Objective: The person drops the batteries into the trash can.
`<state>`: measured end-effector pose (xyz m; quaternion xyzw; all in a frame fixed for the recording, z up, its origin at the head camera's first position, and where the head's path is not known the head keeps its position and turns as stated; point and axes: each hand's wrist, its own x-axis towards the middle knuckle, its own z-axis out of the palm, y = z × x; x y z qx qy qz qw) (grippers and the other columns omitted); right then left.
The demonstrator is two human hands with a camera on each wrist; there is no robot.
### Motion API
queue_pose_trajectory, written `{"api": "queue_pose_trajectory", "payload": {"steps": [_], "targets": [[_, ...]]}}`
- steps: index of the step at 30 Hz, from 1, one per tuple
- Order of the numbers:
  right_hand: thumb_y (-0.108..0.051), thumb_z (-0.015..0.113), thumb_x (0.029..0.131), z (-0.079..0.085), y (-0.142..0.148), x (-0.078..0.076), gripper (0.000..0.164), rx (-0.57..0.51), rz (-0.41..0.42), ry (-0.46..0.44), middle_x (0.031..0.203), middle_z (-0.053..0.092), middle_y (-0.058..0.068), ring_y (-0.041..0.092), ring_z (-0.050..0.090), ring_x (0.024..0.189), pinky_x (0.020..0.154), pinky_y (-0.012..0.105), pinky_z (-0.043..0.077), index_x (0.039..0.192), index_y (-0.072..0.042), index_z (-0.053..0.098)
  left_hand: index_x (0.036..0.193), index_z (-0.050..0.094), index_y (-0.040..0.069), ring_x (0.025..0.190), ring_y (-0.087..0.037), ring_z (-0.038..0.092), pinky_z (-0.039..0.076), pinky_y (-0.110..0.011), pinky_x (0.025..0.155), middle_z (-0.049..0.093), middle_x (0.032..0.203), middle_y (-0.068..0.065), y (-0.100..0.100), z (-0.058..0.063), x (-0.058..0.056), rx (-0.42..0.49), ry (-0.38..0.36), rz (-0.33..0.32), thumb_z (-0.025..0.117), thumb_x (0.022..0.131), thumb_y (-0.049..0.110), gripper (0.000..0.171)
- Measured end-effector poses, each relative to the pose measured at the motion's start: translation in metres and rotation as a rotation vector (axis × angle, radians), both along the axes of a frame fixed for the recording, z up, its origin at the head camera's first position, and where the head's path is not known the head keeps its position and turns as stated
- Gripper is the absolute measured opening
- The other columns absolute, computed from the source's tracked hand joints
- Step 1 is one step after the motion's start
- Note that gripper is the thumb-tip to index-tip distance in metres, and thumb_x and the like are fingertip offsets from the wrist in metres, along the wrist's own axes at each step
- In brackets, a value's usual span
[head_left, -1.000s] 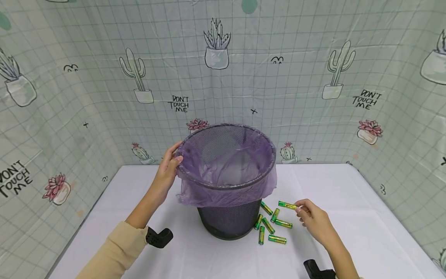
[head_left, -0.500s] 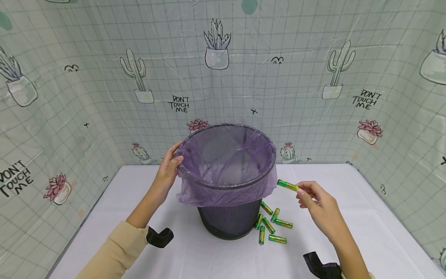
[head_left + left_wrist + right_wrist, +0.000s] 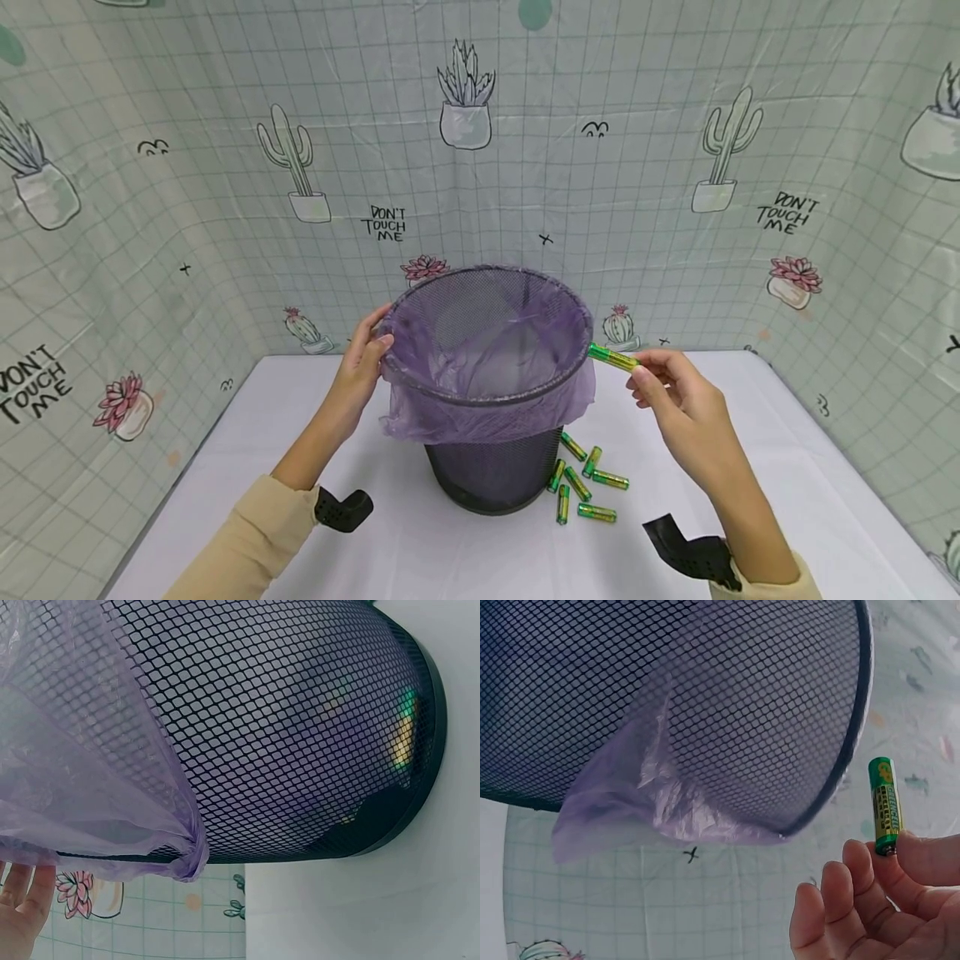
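A black mesh wastebasket point(image 3: 491, 479) stands on the table, its purple bin liner point(image 3: 487, 423) folded out over the rim. My left hand point(image 3: 348, 387) grips the rim on the left side, thumb toward the front. Between thumb and fingertips of my right hand point(image 3: 686, 412) is a green and gold battery point(image 3: 612, 357), pinched by one end. Its far end overlaps the basket's right rim in the head view. In the right wrist view the battery point(image 3: 886, 806) points up beside the rim. A green and gold shape point(image 3: 405, 731) shows through the mesh in the left wrist view.
Several loose batteries point(image 3: 577, 483) lie on the white tablecloth point(image 3: 405, 554), close by the basket's lower right side. A cactus-print sheet point(image 3: 630, 192) hangs behind the table and along both sides. Black camera mounts point(image 3: 343, 510) sit at both wrists.
My right hand has risen with the battery from just above the loose ones to the basket's right rim. The left hand and the basket have stayed in place.
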<state>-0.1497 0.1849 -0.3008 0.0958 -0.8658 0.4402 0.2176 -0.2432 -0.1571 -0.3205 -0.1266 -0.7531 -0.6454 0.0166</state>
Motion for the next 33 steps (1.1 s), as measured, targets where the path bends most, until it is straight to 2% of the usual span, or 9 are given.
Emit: {"api": "queue_pose_trajectory", "payload": {"steps": [7,15,19,24,33], "targets": [[-0.019,0.048,0.096,0.010,-0.010,-0.009,0.024,0.057,-0.003,0.005,0.093,0.062,0.008,0.000,0.054,0.078,0.067,0.015,0.045,0.114,-0.003,0.055,0.147,0.021,0.021,0.136,-0.031,0.026,0.019,-0.056,0.110,0.018,0.152,-0.014,0.000,-0.001,-0.001,0.000,0.005,-0.001,0.034,0.095,0.025,0.055],[-0.019,0.050,0.096,0.020,-0.020,-0.021,0.023,0.148,0.023,0.071,0.095,0.062,0.009,0.019,0.058,0.085,0.073,0.022,0.044,0.108,-0.001,0.058,0.147,0.021,0.020,0.134,-0.031,0.029,0.020,-0.055,0.110,0.021,0.151,-0.015,0.000,0.000,0.000,0.004,0.014,-0.001,0.034,0.095,0.024,0.054],[-0.016,0.055,0.093,0.021,-0.024,-0.028,0.019,0.183,0.026,0.112,0.089,0.061,0.008,0.017,0.055,0.079,0.068,0.019,0.044,0.103,-0.001,0.060,0.147,0.021,0.019,0.135,-0.031,0.028,0.020,-0.055,0.111,0.020,0.151,-0.015,0.001,0.001,0.001,0.006,0.015,-0.001,0.034,0.095,0.024,0.054],[-0.015,0.059,0.091,0.020,-0.026,-0.034,0.015,0.193,0.033,0.120,0.082,0.057,0.004,0.014,0.051,0.073,0.065,0.018,0.043,0.097,-0.003,0.063,0.147,0.022,0.019,0.136,-0.031,0.026,0.018,-0.056,0.111,0.019,0.152,-0.014,0.001,0.000,0.000,0.007,0.018,-0.001,0.034,0.094,0.024,0.054],[-0.015,0.060,0.090,0.020,-0.026,-0.036,0.013,0.205,0.035,0.130,0.080,0.057,0.003,0.013,0.050,0.072,0.064,0.019,0.043,0.095,-0.005,0.065,0.147,0.022,0.020,0.137,-0.032,0.024,0.017,-0.056,0.111,0.017,0.152,-0.015,0.000,-0.001,-0.002,0.004,0.014,0.000,0.035,0.094,0.025,0.055]]}}
